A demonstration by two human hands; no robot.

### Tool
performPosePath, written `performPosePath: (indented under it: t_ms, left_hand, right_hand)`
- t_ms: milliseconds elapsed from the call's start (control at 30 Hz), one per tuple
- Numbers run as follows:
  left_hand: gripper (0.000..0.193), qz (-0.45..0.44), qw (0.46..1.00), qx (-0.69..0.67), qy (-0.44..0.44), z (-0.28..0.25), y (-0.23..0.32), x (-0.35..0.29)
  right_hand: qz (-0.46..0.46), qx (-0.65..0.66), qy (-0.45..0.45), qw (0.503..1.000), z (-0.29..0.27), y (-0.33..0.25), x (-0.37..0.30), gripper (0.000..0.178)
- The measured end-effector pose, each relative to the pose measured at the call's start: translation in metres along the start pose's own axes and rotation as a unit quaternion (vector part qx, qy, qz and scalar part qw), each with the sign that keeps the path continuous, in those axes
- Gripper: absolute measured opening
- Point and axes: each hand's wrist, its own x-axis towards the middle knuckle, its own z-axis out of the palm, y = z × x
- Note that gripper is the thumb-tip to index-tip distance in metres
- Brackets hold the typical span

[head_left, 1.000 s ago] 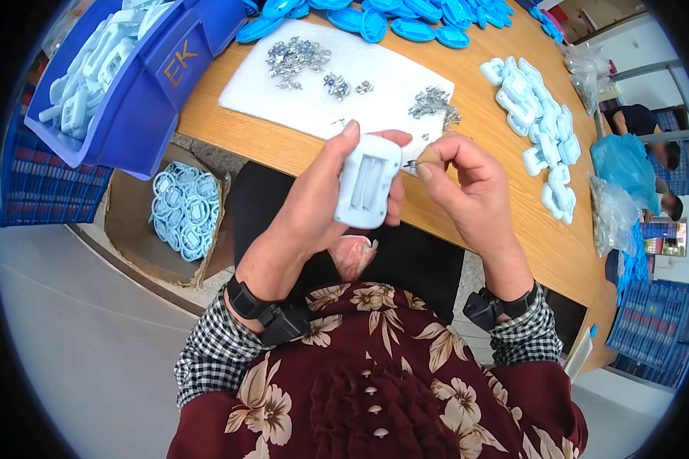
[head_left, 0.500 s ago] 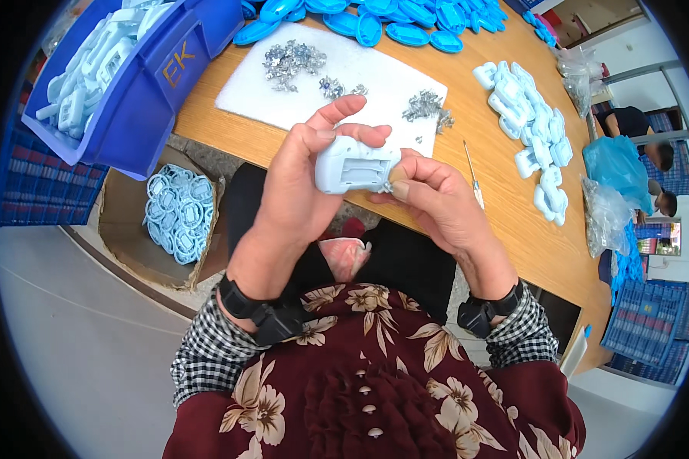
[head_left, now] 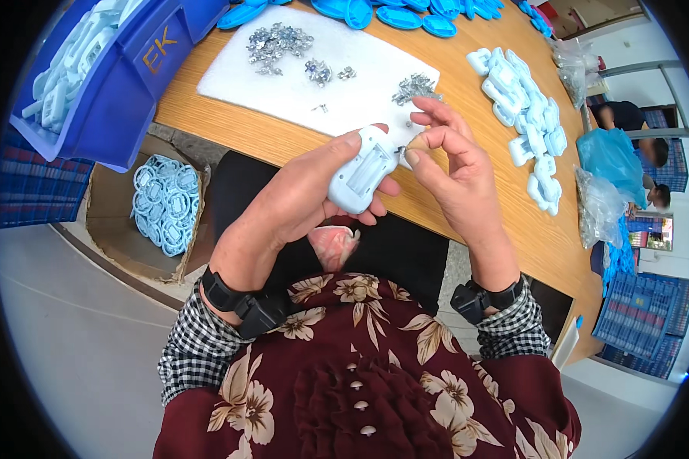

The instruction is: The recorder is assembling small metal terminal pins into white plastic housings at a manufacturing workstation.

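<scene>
My left hand is closed around a light blue plastic casing with a rectangular recess, held tilted above the table's near edge. Beside the casing's right side, my right hand pinches a small metal piece between thumb and forefinger, its other fingers raised. Whether that piece touches the casing I cannot tell. Beyond the hands, a white foam sheet bears small silvery metal parts: a large heap, a smaller heap and another pile near its right end.
Light blue casings lie piled on the wooden table, with bright blue oval parts at the back. A blue bin of casings stands left, above a cardboard box of ring-shaped parts. Two people are at far right.
My left hand has turned the casing from lying sideways to a steeper slant. My right hand has risen, its fingers lifting, with the metal piece showing. The screwdriver seen earlier no longer shows.
</scene>
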Motion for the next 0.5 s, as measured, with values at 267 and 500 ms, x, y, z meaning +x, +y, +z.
performPosePath:
  t_ms: [267,500]
  left_hand:
    - [0.055,-0.003,0.999,-0.001,0.037,0.008,-0.007,0.003]
    - [0.054,-0.010,0.999,0.007,0.053,0.008,-0.008,0.004]
  right_hand:
    - [-0.064,-0.145,0.014,0.987,0.006,0.008,-0.001,0.014]
    - [-0.037,-0.170,0.012,0.985,0.012,0.004,0.000,0.008]
